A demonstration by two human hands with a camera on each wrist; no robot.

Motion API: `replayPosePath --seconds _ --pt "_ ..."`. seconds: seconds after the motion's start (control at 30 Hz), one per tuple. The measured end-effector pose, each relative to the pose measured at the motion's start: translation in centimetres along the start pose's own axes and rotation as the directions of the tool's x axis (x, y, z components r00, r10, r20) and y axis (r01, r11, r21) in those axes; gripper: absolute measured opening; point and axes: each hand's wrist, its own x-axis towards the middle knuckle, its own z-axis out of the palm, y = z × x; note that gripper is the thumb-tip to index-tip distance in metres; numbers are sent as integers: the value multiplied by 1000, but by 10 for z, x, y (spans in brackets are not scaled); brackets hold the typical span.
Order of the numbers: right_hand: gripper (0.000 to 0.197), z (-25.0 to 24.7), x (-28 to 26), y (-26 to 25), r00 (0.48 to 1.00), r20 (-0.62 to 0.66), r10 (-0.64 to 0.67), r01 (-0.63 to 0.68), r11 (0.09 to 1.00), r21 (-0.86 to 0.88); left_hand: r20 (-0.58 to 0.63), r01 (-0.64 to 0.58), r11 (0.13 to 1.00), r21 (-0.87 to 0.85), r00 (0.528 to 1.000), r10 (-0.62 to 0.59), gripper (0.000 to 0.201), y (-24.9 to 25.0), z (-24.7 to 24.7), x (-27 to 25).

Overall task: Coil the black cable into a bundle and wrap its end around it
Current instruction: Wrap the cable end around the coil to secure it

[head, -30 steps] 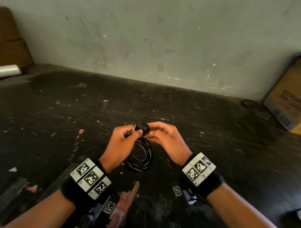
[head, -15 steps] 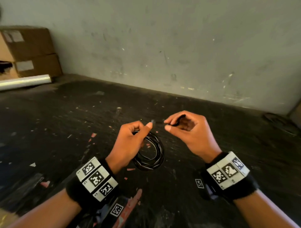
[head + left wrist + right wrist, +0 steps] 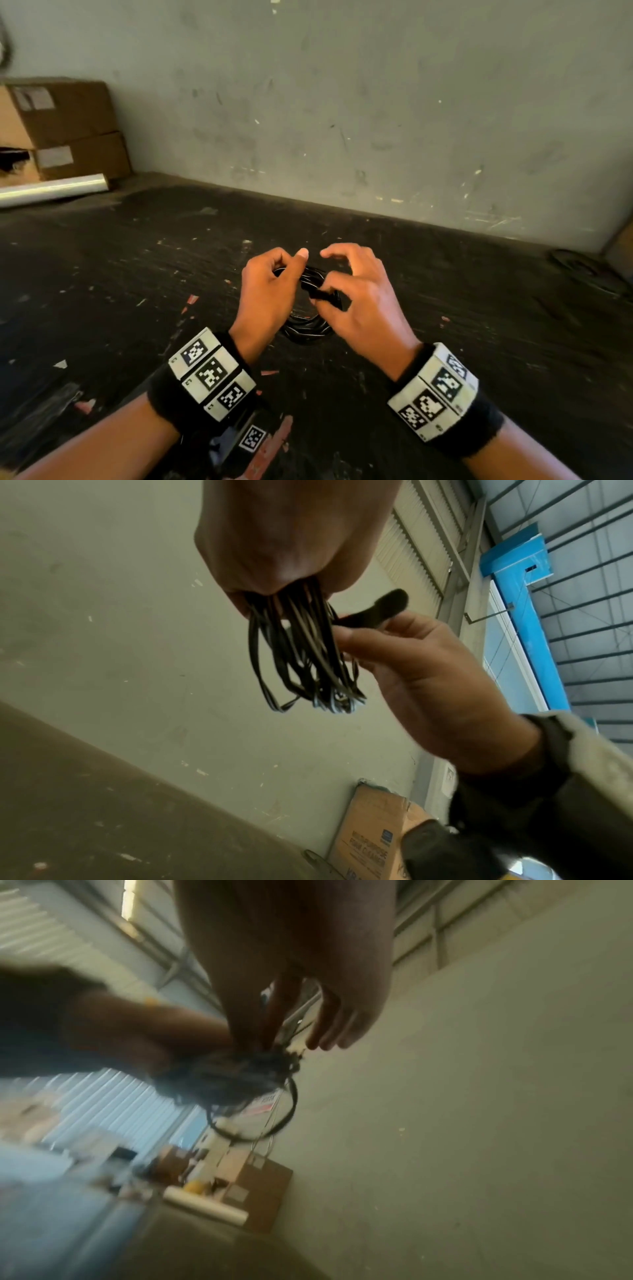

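Observation:
The black cable (image 3: 306,327) is coiled into a bundle of several loops, held in the air above the dark table (image 3: 137,274). My left hand (image 3: 270,291) grips the bundle's top, thumb raised. In the left wrist view the loops (image 3: 301,653) hang down out of that fist. My right hand (image 3: 356,301) pinches the cable's free end (image 3: 322,294) against the right side of the bundle; the other fingers are spread. From the left wrist, the end (image 3: 377,610) sticks out above the right hand's fingers (image 3: 394,639). The right wrist view is blurred; the bundle (image 3: 240,1080) shows below the fingers.
Stacked cardboard boxes (image 3: 68,130) and a white roll (image 3: 51,188) sit at the far left by the grey wall. Another cardboard box (image 3: 373,840) stands at the right, with a dark coil (image 3: 579,263) on the table near it. Paint flecks cover the table.
The right hand, which held the cable end out to the right of the coil, has brought it down and left onto the bundle. The left hand kept its grip and rose slightly.

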Motion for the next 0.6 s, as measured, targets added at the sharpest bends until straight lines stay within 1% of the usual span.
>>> replayPosePath --seconds 0.03,0.07,0.1,0.17,0.2,0.3,0.33,0.37,0.43,0.5,0.57,0.6 --pt "4 3 1 -1 999 2 -53 53 997 -52 -12 1 1000 -4 1000 -1 36 0 1 0" --pt "6 6 3 -2 995 13 -101 102 989 -105 -20 4 1000 -19 1000 -5 35 1 3 -1" --pt "12 9 4 -3 991 21 -136 137 979 -151 -24 12 999 -39 1000 -13 34 1 4 -3" --pt "23 11 8 -5 988 2 -156 153 968 -197 -44 36 997 -70 998 -39 34 1 5 -4" --pt "25 12 10 -5 987 -16 -157 151 968 -201 -60 49 996 -79 997 -54 31 0 5 -4" --pt "24 14 13 -5 984 -44 -171 160 970 -186 -90 101 985 -136 989 -114 13 1 5 -4" --pt "24 15 14 -4 983 -44 -179 168 968 -186 -78 148 972 -180 983 -165 12 0 5 -3" --pt "23 16 14 -3 982 -40 -186 176 967 -185 -57 201 955 -218 974 -218 17 -1 5 -2" --pt "22 16 14 -1 980 -34 -196 187 966 -181 -18 267 940 -211 961 -277 24 -2 4 0" --pt "20 16 14 1 979 -42 -201 191 965 -179 65 261 950 -172 965 -253 22 -1 1 1" --pt "21 15 14 2 978 -47 -202 190 963 -191 152 252 947 -197 962 -224 31 1 0 1" --pt "22 15 15 2 977 -46 -207 194 959 -205 163 250 945 -212 962 -218 33 2 0 1"
